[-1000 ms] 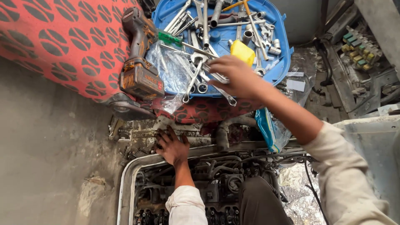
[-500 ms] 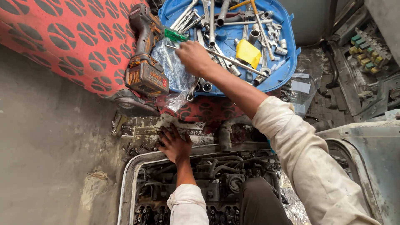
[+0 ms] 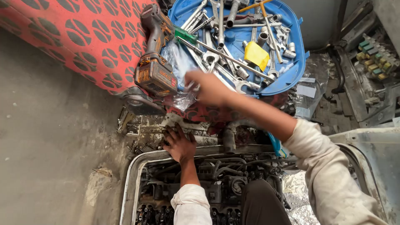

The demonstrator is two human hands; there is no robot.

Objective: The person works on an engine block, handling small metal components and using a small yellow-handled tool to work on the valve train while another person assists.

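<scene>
Your right hand (image 3: 208,88) is stretched forward over the near edge of the blue tool tray (image 3: 291,77), its fingertips pinching a crumpled clear plastic bag (image 3: 180,71) that lies at the tray's left edge; motion blur hides whether anything else is in the grip. The bag sits just beside an orange and black cordless power tool (image 3: 155,62), which rests on the red cushion with dark oval pattern (image 3: 83,41). The tray holds spanners (image 3: 221,25), sockets (image 3: 262,39) and a yellow cloth (image 3: 256,55), packed close together. Your left hand (image 3: 180,143) lies flat, fingers spread, on the grimy metal ledge (image 3: 141,127) at the front of the open engine bay (image 3: 216,183), holding nothing. Both sleeves are pale and soiled. A row of coloured fuses (image 3: 373,60) shows at the far right, well apart from both hands
</scene>
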